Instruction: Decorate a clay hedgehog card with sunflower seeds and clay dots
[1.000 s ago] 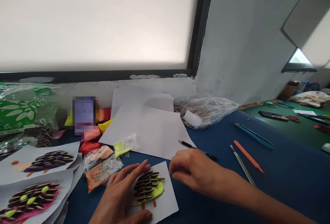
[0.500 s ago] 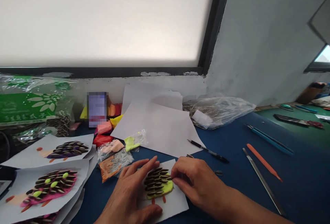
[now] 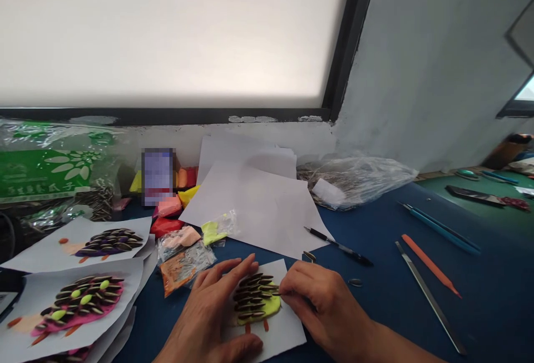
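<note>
Right hand (image 3: pixel 321 304): fingertips are pinched together at the right edge of the yellow clay figure (image 3: pixel 257 302), apparently nipping a seed against it, though the seed itself cannot be made out. Left hand (image 3: pixel 212 313): laid flat and open, fingers spread, pressing down the small white paper card (image 3: pixel 283 332) on which the figure lies. Compared with a second ago, the right hand has been brought from beside the card onto the figure's edge; over the last half second it has barely shifted. The figure is covered in rows of dark seeds. Two loose seeds (image 3: pixel 355 282) are seen on the blue table (image 3: pixel 375 240) just right of the figure. A black pen (image 3: pixel 337 246) lies beyond the figure, clay packets (image 3: pixel 183 260) to its left, and finished seed figures (image 3: pixel 79 302) farther left.
</note>
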`<state>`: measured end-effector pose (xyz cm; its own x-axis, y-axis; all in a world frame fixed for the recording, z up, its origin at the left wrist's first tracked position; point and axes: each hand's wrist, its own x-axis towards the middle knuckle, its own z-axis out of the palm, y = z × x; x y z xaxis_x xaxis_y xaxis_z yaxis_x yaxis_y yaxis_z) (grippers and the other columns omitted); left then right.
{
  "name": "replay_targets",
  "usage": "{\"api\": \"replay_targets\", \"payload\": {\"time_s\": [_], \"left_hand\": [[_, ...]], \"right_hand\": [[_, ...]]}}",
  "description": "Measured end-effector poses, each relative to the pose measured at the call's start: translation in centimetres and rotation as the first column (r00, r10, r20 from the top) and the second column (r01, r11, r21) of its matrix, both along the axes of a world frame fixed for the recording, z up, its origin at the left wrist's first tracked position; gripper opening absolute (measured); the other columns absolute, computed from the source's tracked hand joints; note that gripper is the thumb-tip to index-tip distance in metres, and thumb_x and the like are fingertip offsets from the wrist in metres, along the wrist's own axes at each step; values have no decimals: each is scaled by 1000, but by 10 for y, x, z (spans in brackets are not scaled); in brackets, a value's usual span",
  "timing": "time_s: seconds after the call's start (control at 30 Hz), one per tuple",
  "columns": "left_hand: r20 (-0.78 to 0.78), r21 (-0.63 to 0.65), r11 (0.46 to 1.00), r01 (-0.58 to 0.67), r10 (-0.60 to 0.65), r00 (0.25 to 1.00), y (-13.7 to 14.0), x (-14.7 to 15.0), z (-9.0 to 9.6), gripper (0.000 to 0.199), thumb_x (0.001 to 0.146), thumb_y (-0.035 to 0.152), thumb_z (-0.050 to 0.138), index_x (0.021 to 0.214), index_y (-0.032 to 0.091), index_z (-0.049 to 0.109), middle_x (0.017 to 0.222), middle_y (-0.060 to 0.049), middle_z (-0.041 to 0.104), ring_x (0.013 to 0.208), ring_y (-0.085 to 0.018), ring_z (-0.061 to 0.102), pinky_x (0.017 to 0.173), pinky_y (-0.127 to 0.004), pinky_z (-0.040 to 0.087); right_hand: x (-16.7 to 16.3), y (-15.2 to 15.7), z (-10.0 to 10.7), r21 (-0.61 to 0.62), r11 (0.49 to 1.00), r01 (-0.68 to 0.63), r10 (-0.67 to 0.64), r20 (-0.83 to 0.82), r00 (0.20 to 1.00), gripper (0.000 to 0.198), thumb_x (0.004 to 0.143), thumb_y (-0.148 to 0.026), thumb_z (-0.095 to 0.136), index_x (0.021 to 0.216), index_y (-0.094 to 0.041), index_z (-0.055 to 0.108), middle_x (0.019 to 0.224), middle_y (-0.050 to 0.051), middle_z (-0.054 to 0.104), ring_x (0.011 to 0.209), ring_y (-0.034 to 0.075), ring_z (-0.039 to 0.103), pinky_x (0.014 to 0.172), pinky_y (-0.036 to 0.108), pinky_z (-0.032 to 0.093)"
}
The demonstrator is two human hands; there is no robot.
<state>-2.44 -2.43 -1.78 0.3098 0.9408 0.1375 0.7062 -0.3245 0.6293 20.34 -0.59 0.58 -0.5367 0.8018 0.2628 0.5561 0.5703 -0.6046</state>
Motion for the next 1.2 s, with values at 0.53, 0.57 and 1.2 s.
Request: {"api": "replay_targets", "payload": {"time_s": [0.53, 0.57, 1.2], "left_hand": [[1, 5, 1000, -17, 17, 1000, 0, 0, -1, 87, 60, 20, 73, 139, 39, 42, 136, -1, 54, 124, -32, 45, 100, -47, 40], [0, 5, 1000, -17, 17, 1000, 0, 0, -2, 88, 59, 19, 72, 139, 39, 42, 137, -1, 54, 125, -32, 45, 101, -47, 39], [-3, 13, 1000, 6, -6, 1000, 0, 0, 0, 82, 64, 26, 71, 141, 34, 42, 136, -3, 56, 126, -33, 45, 102, -49, 39]], "right_hand": [[-2, -1, -3, 52, 999, 6, -8, 41, 999, 17, 90, -12, 49, 81, -19, 62, 80, 2, 61, 71, 13, 56, 63, 22, 40], [-3, -1, -2, 50, 999, 5, -7, 44, 999, 17, 90, -13, 49, 81, -19, 62, 80, 2, 61, 71, 13, 56, 62, 22, 40], [-6, 1, 1, 85, 996, 20, -36, 186, 982, 21, 89, -12, 48, 77, -18, 64, 75, 3, 60, 68, 13, 56, 61, 21, 40]]}}
